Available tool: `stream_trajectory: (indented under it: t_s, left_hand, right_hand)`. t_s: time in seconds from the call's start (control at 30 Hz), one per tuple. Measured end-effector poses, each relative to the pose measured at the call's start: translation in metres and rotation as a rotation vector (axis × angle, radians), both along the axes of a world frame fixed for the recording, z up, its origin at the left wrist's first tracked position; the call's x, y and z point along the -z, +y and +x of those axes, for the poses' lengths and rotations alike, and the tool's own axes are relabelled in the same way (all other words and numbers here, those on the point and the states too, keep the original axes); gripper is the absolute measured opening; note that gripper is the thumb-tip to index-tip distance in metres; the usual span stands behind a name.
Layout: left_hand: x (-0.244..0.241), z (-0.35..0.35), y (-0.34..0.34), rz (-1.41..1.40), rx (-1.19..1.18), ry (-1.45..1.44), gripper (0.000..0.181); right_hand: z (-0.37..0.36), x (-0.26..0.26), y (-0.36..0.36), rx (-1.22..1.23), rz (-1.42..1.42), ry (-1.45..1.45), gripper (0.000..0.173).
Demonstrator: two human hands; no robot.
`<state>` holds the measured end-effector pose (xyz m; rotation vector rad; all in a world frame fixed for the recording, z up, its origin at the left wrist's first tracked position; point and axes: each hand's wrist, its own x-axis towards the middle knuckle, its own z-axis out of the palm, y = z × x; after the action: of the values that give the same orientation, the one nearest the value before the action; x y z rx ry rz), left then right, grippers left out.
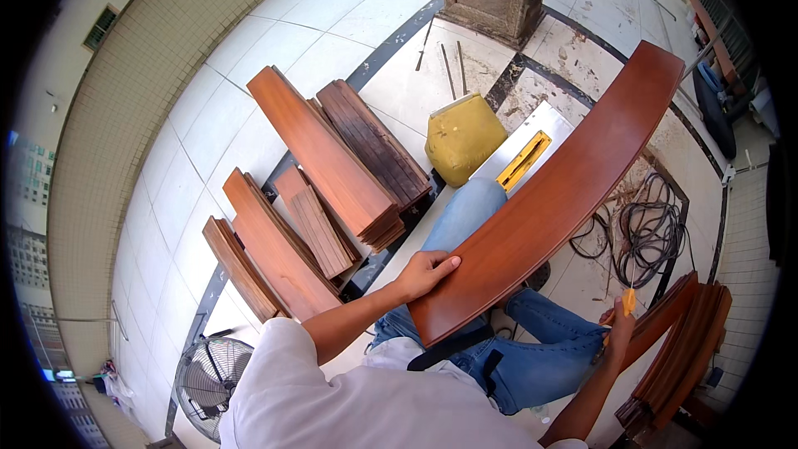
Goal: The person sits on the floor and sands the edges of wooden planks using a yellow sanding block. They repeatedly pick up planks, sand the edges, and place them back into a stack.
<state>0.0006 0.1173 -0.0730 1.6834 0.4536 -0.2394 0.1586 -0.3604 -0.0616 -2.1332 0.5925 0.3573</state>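
A long reddish-brown wooden floorboard lies slanted across my lap, its far end reaching to the upper right. My left hand grips its near edge, thumb on top and fingers out of sight beneath. In my right hand, at the right by my knee, is a tool with a yellow handle and a thin shaft pointing away from me; its exact kind is unclear. Beyond my left knee stands a yellow bag-like object, next to a white panel with a yellow-framed slot.
Stacks of floorboards lie on the left floor, some dark and worn. More boards are piled at the right, near a coiled black cable. A fan stands lower left, a stone pillar base ahead.
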Motion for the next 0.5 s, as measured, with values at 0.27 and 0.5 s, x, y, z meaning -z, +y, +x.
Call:
stream_trajectory:
  t_s: [0.27,0.5]
  left_hand:
    - [0.024,-0.016,-0.001,-0.115,-0.554,-0.254,0.047]
    - [0.014,-0.042,0.083,-0.761,-0.628,-0.343,0.054]
  right_hand:
    - [-0.029,0.026,-0.028,0.056,-0.015,0.000,0.050]
    - [-0.021,0.041,-0.020,0.041,-0.021,0.023,0.047]
